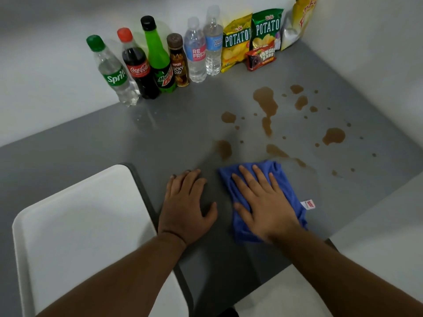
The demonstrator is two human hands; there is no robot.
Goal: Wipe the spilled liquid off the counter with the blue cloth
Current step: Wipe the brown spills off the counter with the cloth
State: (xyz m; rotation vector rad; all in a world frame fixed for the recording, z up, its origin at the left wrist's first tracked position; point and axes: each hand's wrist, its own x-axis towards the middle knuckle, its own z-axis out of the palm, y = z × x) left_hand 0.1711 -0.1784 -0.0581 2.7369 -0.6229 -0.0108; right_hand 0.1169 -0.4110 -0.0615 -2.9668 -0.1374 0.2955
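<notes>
Most of the job left: brown spilled liquid [265,104] pooled and spotted across counter [160,138] from twelve to two o'clock. Right hand [265,202] flat, fingers spread, pressing blue cloth [286,179] (near edge, just below the nearest streaks). Left hand [187,202] open, palm down, empty.

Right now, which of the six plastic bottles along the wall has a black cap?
The bright green Mountain Dew bottle, third from the left, between the red-capped Coca-Cola bottle and the brown-capped coffee bottle.
</notes>
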